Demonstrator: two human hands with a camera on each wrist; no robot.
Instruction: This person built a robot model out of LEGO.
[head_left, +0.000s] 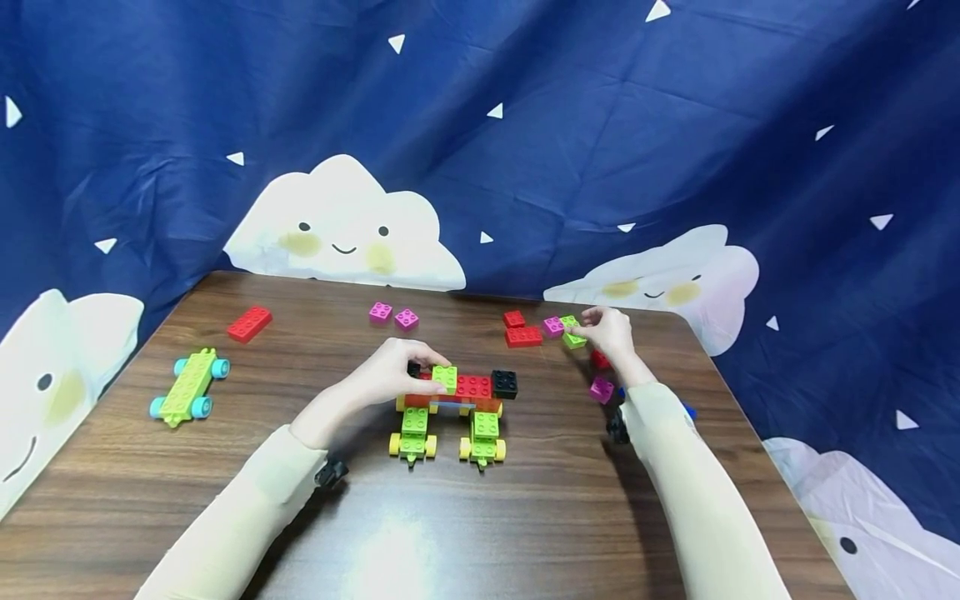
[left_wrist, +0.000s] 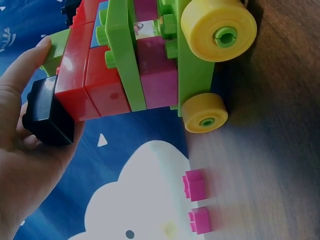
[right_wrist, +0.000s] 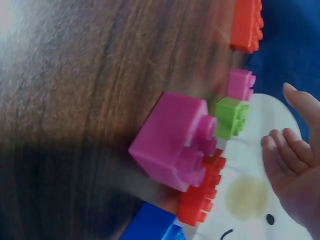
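Observation:
My left hand (head_left: 393, 371) pinches a lime green brick (head_left: 446, 379) on top of a row of red bricks (head_left: 474, 386). A black brick (head_left: 504, 383) caps the row's right end; another black brick (left_wrist: 47, 110) lies beneath the left palm. This built vehicle stands on green bases with yellow wheels (left_wrist: 205, 114), and purple bricks (left_wrist: 157, 75) show between its green layers. Over at the right, my right hand (head_left: 609, 335) hovers by two green bricks (head_left: 573, 339). Its thumb and fingers are apart with nothing between them in the right wrist view.
A green car base (head_left: 189, 387) with blue wheels and a red brick (head_left: 250, 323) lie at left. Two pink bricks (head_left: 380, 312) sit at the back. Red bricks (head_left: 523, 336), a pink brick (right_wrist: 172, 140) and a blue brick (right_wrist: 150, 224) lie around the right arm.

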